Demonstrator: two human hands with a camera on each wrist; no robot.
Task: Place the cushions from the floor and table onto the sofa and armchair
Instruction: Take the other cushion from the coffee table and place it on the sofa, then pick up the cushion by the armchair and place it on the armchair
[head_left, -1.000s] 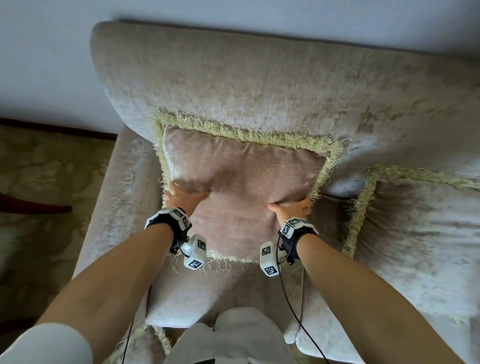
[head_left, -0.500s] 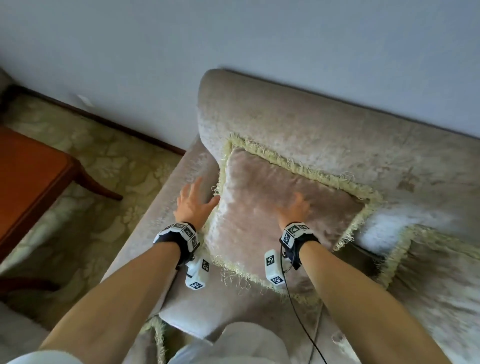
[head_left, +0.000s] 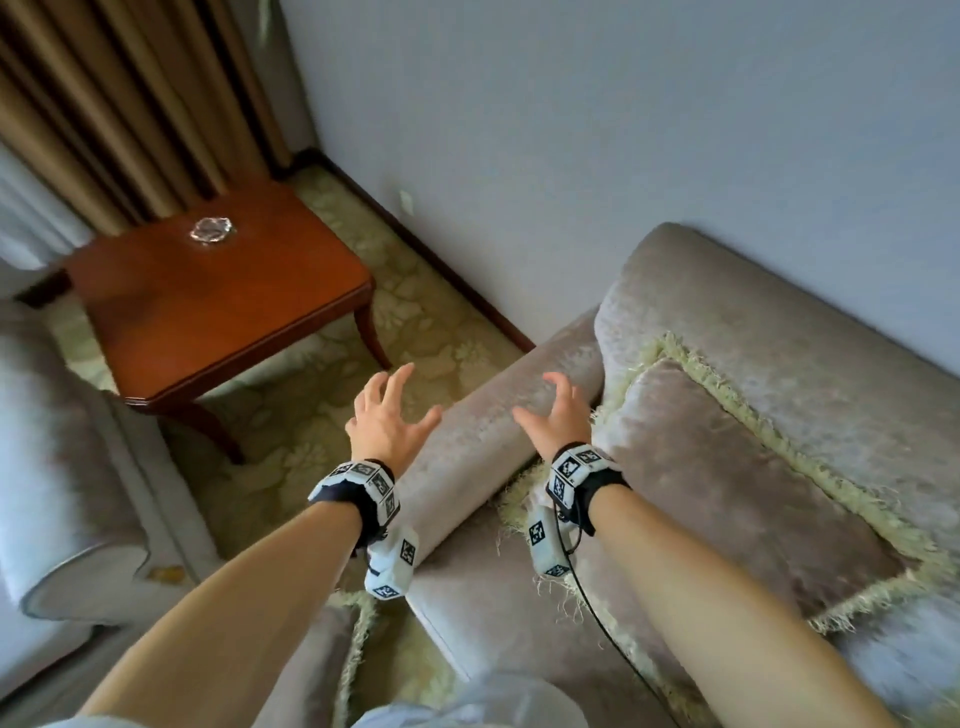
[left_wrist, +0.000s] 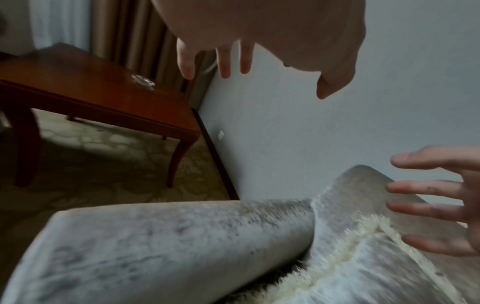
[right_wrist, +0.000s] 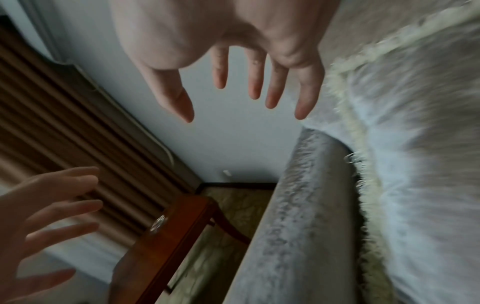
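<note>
A pink-beige cushion (head_left: 727, 467) with pale fringe leans on the sofa (head_left: 779, 312) backrest, beside the armrest (head_left: 488, 436). Neither hand touches it. My left hand (head_left: 410, 400) hovers with spread fingers over the armrest's outer side and the carpet. My right hand (head_left: 540, 400) hovers over the armrest, fingers loosely bent, holding nothing. The left wrist view shows the left hand (left_wrist: 270, 82) empty above the armrest (left_wrist: 168, 236) and the cushion (left_wrist: 363, 257). In the right wrist view the right hand (right_wrist: 233, 107) is empty beside the cushion (right_wrist: 415, 164). Another fringed cushion (head_left: 337, 660) lies low by my legs.
A red-brown wooden side table (head_left: 208, 301) with a glass ashtray (head_left: 212, 229) stands in the corner by brown curtains (head_left: 130, 104). A grey armchair (head_left: 52, 467) is at the left. Patterned carpet (head_left: 311, 405) lies between the furniture. A second cushion (head_left: 914, 660) sits blurred at the right on the sofa.
Both hands have let go of the cushion and moved left, off it and over the armrest. My view has swung left, bringing in the table and armchair.
</note>
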